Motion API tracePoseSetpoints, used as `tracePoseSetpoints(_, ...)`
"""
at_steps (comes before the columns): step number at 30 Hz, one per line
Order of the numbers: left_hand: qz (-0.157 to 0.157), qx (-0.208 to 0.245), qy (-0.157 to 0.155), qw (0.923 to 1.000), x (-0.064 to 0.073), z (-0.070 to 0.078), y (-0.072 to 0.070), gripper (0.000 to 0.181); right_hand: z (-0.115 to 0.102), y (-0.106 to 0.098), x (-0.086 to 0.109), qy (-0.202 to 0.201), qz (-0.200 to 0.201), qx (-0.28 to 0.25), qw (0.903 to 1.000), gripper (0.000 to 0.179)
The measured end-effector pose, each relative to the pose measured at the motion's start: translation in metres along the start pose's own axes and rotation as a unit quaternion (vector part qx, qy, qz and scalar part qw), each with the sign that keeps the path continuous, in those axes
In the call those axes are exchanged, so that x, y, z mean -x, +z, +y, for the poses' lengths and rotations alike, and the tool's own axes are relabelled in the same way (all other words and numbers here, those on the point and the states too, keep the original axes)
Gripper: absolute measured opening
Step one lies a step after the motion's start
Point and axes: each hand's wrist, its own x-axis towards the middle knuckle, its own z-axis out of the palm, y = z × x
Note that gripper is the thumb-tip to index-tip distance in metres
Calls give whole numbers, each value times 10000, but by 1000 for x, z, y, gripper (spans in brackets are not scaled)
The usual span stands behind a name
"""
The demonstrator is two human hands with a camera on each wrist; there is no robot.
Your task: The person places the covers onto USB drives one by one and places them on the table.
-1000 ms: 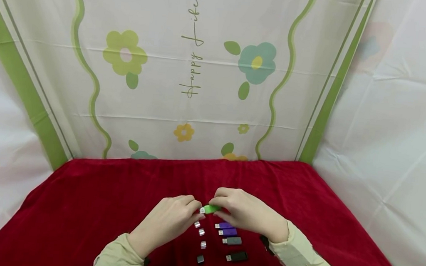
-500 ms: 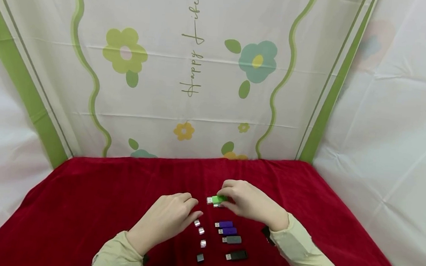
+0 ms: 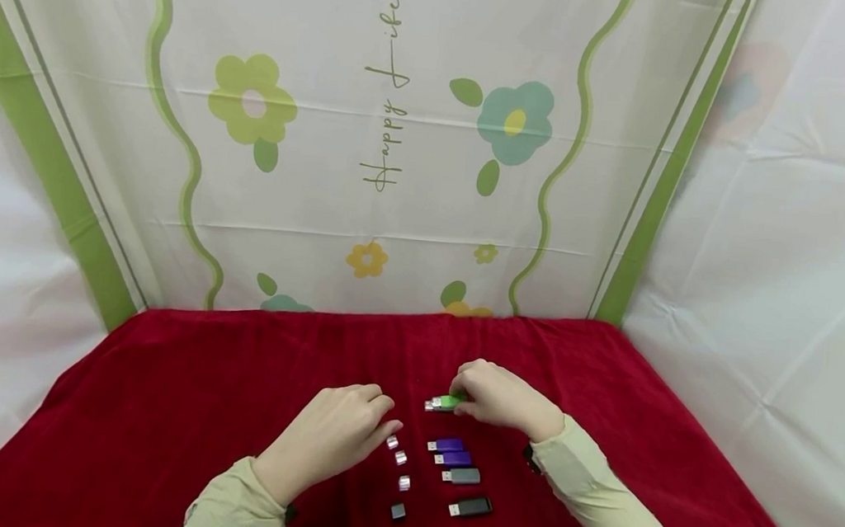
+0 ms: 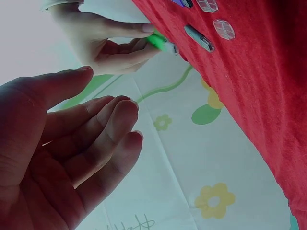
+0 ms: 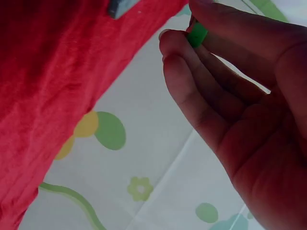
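Observation:
My right hand (image 3: 497, 398) pinches a green USB stick (image 3: 450, 401) with a clear cap over its plug, at the far end of the row of sticks. Its green body (image 5: 197, 34) shows between thumb and fingers in the right wrist view. My left hand (image 3: 339, 422) hovers left of the sticks, fingers loosely bent and holding nothing; its fingertips (image 4: 125, 112) are bare in the left wrist view. Near that hand a clear cap (image 3: 392, 441) lies on the cloth. A grey stick (image 4: 199, 38) with a clear end lies below the green one in the left wrist view.
Two purple USB sticks (image 3: 453, 459), a grey USB stick (image 3: 461, 475) and a black one (image 3: 471, 507) lie uncapped in a column. Left of them are more clear caps (image 3: 404, 483) and a dark cap (image 3: 398, 511). A red cloth (image 3: 233, 397) covers the table; a printed curtain (image 3: 311, 164) hangs behind.
The left hand has let go of the clear-capped end and drawn slightly back. My right hand has carried the green USB stick right and away, then lowered it toward the cloth.

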Motion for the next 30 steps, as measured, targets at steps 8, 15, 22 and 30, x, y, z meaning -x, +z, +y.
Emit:
tracePoseSetpoints(8, -7, 24, -13, 10000, 0, 0, 1, 17, -1, 10, -2, -116, -117, 53, 9998, 10)
tracePoseSetpoints(15, -70, 17, -47, 10000, 0, 0, 3, 17, 1, 18, -3, -191, -35, 263, 9995, 16)
tracePoseSetpoints(22, -99, 12, -50, 9999, 0, -1, 5, 17, -2, 23, -3, -104, -109, 373, 9992, 23)
tracePoseSetpoints(30, -93, -10, -34, 10000, 0, 0, 4, 17, -1, 31, -4, -80, -46, 659, 9978, 23)
